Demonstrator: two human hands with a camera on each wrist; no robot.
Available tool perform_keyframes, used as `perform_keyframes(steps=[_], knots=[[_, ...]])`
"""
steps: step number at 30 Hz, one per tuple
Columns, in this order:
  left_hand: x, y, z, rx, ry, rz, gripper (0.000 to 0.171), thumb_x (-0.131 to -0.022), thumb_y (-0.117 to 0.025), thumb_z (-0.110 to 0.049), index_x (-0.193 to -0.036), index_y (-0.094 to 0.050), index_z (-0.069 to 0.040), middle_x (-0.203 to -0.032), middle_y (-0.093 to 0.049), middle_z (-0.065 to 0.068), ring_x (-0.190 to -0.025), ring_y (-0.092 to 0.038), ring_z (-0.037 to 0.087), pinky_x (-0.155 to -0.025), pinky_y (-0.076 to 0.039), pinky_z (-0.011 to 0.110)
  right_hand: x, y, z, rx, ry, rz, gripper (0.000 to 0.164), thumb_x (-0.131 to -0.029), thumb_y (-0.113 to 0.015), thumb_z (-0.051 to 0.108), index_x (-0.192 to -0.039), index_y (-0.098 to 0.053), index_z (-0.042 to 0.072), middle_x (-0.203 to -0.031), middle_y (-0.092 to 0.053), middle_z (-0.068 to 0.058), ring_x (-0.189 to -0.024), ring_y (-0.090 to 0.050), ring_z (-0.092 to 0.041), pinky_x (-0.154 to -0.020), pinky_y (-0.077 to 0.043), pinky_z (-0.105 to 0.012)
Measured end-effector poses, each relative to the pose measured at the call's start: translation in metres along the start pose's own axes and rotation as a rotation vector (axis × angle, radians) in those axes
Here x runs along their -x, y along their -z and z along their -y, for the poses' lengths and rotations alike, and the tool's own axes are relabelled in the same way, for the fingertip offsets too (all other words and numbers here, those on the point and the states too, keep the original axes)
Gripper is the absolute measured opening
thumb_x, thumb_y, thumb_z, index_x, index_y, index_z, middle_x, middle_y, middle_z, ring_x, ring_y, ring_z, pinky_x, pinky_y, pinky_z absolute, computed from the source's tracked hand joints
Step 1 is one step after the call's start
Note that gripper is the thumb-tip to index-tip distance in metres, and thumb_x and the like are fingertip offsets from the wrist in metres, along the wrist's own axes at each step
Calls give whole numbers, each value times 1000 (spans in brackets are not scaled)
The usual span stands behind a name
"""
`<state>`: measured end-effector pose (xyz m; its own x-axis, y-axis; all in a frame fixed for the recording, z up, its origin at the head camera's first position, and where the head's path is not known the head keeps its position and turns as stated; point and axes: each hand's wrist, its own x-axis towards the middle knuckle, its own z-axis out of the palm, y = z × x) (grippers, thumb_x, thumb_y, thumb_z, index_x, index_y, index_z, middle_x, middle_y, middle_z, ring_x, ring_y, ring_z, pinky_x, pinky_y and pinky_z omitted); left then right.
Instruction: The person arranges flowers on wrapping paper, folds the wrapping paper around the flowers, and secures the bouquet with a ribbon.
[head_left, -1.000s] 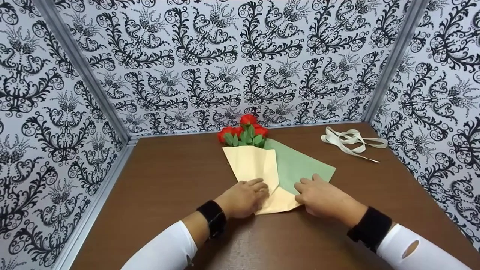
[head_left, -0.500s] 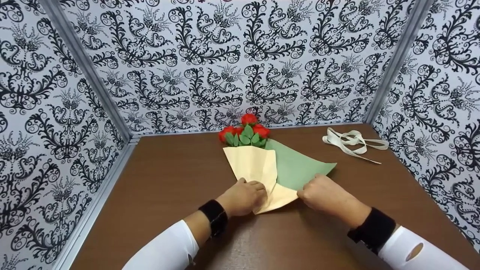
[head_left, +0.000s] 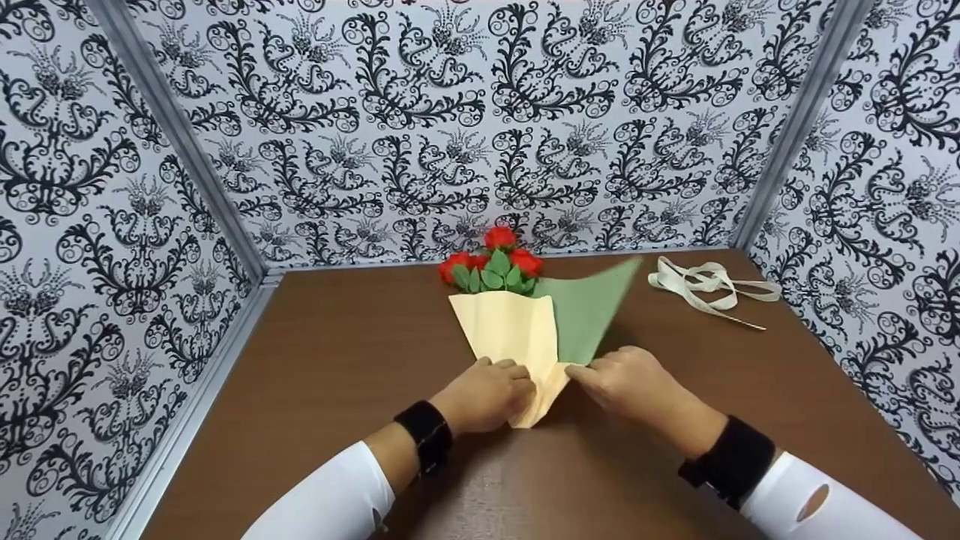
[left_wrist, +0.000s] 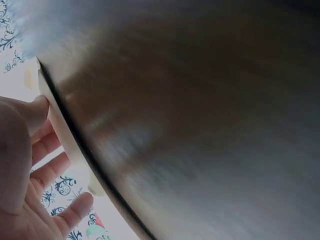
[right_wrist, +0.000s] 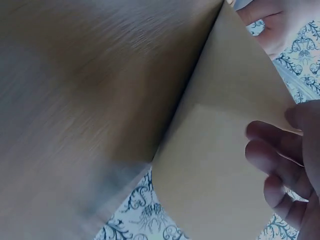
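A bunch of red artificial-looking roses with green leaves lies on the brown table, half covered by wrapping paper, cream on one face and green on the other. My left hand grips the narrow lower part of the wrap. In the left wrist view its thumb lies along the paper's edge. The right edge of the sheet is pinched by my right hand, and the green side lifts off the table beyond it. Curled fingers hold that cream face in the right wrist view. The stems are hidden.
A loose white ribbon lies at the back right of the table. Patterned black-and-white panels with grey frame bars close in the back and both sides.
My right hand has gripped the paper's right edge and drawn it leftward and up, so the green flap now stands raised and narrower. The left hand stays on the wrap.
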<state>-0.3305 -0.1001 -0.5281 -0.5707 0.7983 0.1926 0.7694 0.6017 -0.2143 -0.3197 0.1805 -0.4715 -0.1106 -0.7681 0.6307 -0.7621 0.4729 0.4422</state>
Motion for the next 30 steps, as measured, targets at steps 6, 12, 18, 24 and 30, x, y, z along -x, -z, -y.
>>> perform_keyframes(steps=[6, 12, 18, 24, 30], knots=[[0, 2, 1, 65, 18, -12, 10, -93, -70, -20, -102, -70, -24, -115, -68, -6, -107, -65, 14, -74, -55, 34, -13, -11, 5, -128, -22, -70, 20, -101, -63, 13, -106, -81, 18, -61, -60, 4, -49, -51, -15, -41, -41, -30], [1, 7, 3, 135, 114, 67, 18, -105, -59, -27, -119, -70, -22, -131, -67, -1, -130, -61, 19, -93, -58, 45, -27, -21, 12, -208, -6, -93, 21, -94, -71, 9, -110, -81, 17, -77, -72, 4, -60, -60, -14, -49, -50, -29], [1, 11, 13, 159, 105, 75, 19, -107, -53, -20, -117, -69, -19, -123, -71, -4, -119, -68, 15, -89, -59, 41, -40, -35, 17, -285, -73, -124, 20, -89, -79, 8, -106, -82, 18, -79, -73, 5, -64, -65, -13, -56, -56, -29], [6, 6, 24, 147, 47, 18, 19, -102, -62, -20, -115, -76, -19, -127, -67, 3, -116, -65, 21, -94, -58, 33, -49, -52, 25, -400, -150, -95, 22, -88, -81, 7, -106, -82, 20, -86, -76, 6, -73, -72, -10, -63, -59, -31], [15, 4, 29, 221, 54, 50, 13, -97, -65, -13, -102, -76, -18, -102, -69, 0, -96, -66, 19, -83, -58, 34, -51, -65, 36, -498, -182, -57, 28, -87, -81, 3, -110, -81, 19, -91, -77, 7, -77, -73, -7, -66, -61, -29]])
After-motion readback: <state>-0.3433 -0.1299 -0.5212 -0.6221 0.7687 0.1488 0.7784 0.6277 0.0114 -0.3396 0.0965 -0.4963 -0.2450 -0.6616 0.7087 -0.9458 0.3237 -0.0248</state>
